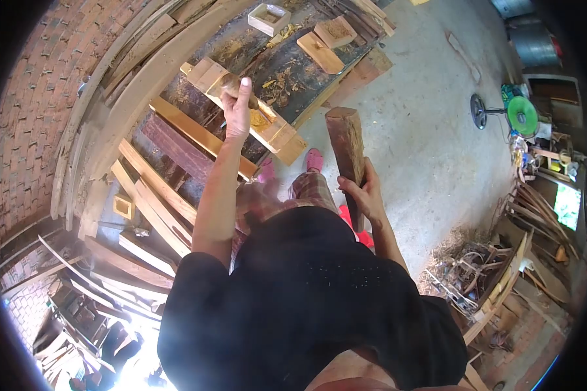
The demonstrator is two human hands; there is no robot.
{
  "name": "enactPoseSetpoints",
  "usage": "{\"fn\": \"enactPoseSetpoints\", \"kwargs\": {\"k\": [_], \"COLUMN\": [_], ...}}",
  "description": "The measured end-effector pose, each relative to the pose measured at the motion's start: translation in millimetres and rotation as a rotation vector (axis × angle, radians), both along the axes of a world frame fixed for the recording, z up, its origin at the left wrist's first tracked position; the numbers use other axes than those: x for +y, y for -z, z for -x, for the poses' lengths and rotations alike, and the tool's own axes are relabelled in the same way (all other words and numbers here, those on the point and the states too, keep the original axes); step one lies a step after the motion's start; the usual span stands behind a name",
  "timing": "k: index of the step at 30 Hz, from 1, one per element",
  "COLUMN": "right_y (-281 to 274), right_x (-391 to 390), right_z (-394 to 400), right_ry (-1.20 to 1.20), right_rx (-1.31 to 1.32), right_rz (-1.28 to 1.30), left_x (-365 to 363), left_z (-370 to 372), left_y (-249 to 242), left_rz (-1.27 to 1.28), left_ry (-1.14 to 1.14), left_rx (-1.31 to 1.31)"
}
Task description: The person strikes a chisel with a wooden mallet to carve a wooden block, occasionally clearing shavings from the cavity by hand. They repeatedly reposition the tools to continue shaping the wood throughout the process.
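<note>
Two loose blocks (327,42) lie beyond on the workbench (287,72), near one small box (269,18). My left hand (237,111) grips a chisel handle (231,83) over a plank (267,124); my right hand (365,192) clasps one wooden mallet (347,140) beside it.

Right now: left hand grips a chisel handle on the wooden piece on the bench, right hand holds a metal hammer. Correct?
Not quite. The right hand holds a wooden mallet, a thick block of wood, not a metal hammer. The head view shows it. The left hand does grip a chisel handle on the wooden piece.
</note>
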State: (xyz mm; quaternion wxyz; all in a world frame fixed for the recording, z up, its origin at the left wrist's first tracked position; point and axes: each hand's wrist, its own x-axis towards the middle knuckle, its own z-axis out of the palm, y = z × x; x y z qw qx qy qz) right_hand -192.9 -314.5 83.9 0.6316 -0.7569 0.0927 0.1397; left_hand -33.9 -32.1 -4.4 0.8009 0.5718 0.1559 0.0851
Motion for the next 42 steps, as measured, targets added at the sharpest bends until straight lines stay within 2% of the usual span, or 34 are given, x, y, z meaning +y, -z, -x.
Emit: {"fn": "enactPoseSetpoints", "kwargs": {"k": [2, 6, 8, 11, 14, 16, 18, 20, 22, 24, 25, 26, 28, 31, 34, 35, 36, 38, 39, 42], "right_y": [-1.3, -8.5, -9.9, -24.1, -41.4, -50.2, -58.5, -61.2, -44.7, -13.9, -17.7, 1.0, -17.1, -29.9, -7.5, 5.3, -3.4, 1.3, -1.1, -9.0], "right_x": [4.7, 10.1, 10.6, 22.9, 35.5, 38.6, 41.9, 44.9, 44.5, 30.8, 35.6, 25.5, 28.8, 32.3, 34.9, 29.8, 38.0, 29.3, 26.8, 26.0], "right_z": [3.2, 6.2, 6.4, 5.0, -1.2, -5.9, -7.2, -8.1, -10.3, 0.2, -7.9, -2.5, 1.0, 11.7, 19.2, 16.7, 8.7, 6.8, 7.3, 17.0], "right_ry": [0.013, 0.031, 0.011, 0.038, 0.109, 0.123, 0.244, 0.244, 0.214, 0.179, 0.05, 0.036, 0.111, 0.232, 0.249, 0.127, -0.041, 0.089, 0.12, 0.237], "right_rx": [-0.005, -0.016, -0.025, -0.035, -0.053, -0.07, -0.215, -0.403, -0.554, -0.256, -0.049, -0.028, 0.067, -0.142, -0.158, -0.028, -0.051, 0.065, 0.026, -0.369], "right_rz": [-0.01, 0.017, 0.06, 0.094, 0.116, 0.142, 0.058, -0.008, -0.095, 0.166, 0.306, 0.312, 0.248, 0.01, -0.02, 0.182, 0.4, 0.229, 0.236, -0.014], "left_x": [-1.6, -13.0, -18.9, -24.7, -35.1, -50.3, -64.9, -70.3, -80.7, -81.4, -79.7, -78.0, -72.9, -71.4, -69.0, -68.3, -67.5, -64.3, -64.2, -66.1], "left_z": [-7.2, -20.5, -22.5, -22.4, -22.0, -15.8, -9.3, 5.4, 16.7, 22.7, 24.8, 27.8, 28.1, 37.3, 34.4, 34.9, 36.6, 32.8, 34.2, 38.4], "left_y": [-2.8, 3.2, -0.2, -7.4, -15.0, -26.1, -21.9, -22.0, -13.1, -2.1, 2.5, 7.2, 19.1, 17.9, 19.2, 19.5, 20.3, 22.3, 23.3, 25.2], "left_rz": [-0.024, 0.001, 0.035, 0.064, -0.002, -0.011, -0.235, -0.477, -0.508, -0.531, -0.657, -0.784, -0.73, -0.742, -0.725, -0.723, -0.695, -0.679, -0.694, -0.702], "left_ry": [0.056, -0.04, -0.056, 0.041, 0.105, 0.124, 0.154, 0.312, 0.347, 0.385, 0.433, 0.484, 0.445, 0.569, 0.57, 0.567, 0.587, 0.59, 0.605, 0.614], "left_rx": [-0.109, -0.159, -0.141, 0.082, -0.031, 0.016, -0.263, -0.433, -0.43, -0.43, -0.444, -0.457, -0.51, -0.556, -0.581, -0.582, -0.597, -0.611, -0.604, -0.615]}}
